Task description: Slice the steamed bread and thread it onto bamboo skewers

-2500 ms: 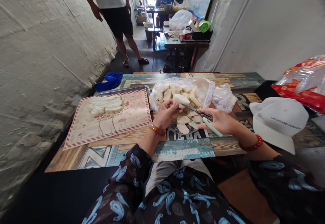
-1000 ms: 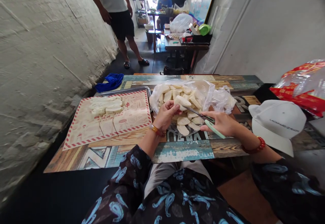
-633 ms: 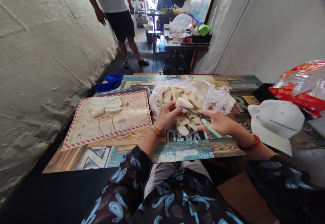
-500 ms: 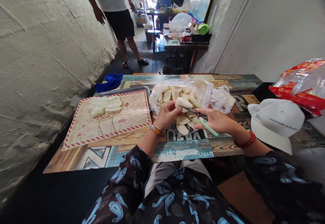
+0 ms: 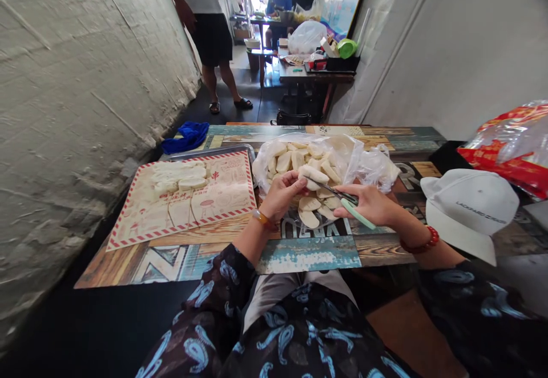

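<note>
My left hand [image 5: 282, 194] pinches a pale oval bun-like piece [image 5: 314, 176] between thumb and fingers. My right hand [image 5: 370, 204] is closed around scissors [image 5: 357, 212] with mint-green handles, their dark blades lying against the piece. Just behind my hands, a clear plastic bag [image 5: 262, 164] lies open, full of similar pale pieces [image 5: 283, 161]. Several flat pale slices [image 5: 309, 218] rest at the near side of the bag, under the scissors. To the left, a printed paper sheet [image 5: 141, 218] carries a row of pale pieces [image 5: 192, 183] on it.
A metal tray [image 5: 233, 149] lies under the paper's far edge, with a blue cloth [image 5: 187, 137] beyond. At right are a knotted plastic bag [image 5: 379, 167], a white cap [image 5: 468, 206] and a red-and-clear package [image 5: 509, 147]. One person [image 5: 212, 29] stands beyond the table; another [image 5: 278, 4] sits farther back.
The scissor blades have shifted slightly and the held piece is tilted differently, its right end lower. The standing person has turned and brought an arm closer to the body. The view has shifted slightly.
</note>
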The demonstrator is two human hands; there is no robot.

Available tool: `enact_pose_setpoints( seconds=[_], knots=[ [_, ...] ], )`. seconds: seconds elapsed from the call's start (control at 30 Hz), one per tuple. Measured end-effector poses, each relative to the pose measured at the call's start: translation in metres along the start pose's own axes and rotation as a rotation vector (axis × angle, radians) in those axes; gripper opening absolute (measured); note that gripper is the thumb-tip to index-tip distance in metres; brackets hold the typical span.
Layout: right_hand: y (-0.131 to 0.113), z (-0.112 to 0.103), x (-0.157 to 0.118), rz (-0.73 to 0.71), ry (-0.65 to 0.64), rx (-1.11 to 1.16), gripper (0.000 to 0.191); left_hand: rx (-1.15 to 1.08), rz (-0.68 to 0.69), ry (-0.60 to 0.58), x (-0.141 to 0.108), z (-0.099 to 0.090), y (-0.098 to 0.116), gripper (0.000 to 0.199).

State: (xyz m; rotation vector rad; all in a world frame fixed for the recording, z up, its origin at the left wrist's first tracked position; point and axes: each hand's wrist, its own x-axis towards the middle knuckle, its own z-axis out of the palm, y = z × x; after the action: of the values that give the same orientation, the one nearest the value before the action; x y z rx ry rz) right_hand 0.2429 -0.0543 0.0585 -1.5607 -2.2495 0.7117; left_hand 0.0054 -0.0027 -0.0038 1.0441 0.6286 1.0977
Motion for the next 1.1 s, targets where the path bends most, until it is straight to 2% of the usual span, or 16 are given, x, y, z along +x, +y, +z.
enact_pose_setpoints(
  seconds=[0.23, 0.4, 0.57, 0.87, 1.1],
  knots=[
    [0.0, -0.001, 0.007, 0.048, -0.082, -0.027, 0.069, 0.191, 0.041, -0.043, 0.0, 0.0, 0.002, 0.041],
    [0.003, 0.001, 0.006, 0.025, -0.058, 0.043, 0.057, 0.201, 0.034, -0.045, 0.0, 0.0, 0.004, 0.039],
    [0.011, 0.002, 0.004, 0.007, -0.056, 0.133, 0.058, 0.173, 0.029, -0.018, 0.0, -0.001, 0.002, 0.036],
    [0.002, 0.004, 0.001, 0.034, 0.0, 0.066, 0.051, 0.178, 0.032, -0.006, 0.002, -0.004, 0.0, 0.034],
    [0.005, 0.009, -0.002, -0.051, -0.009, 0.045, 0.048, 0.194, 0.012, -0.04, 0.001, -0.004, 0.0, 0.035]
  ],
)
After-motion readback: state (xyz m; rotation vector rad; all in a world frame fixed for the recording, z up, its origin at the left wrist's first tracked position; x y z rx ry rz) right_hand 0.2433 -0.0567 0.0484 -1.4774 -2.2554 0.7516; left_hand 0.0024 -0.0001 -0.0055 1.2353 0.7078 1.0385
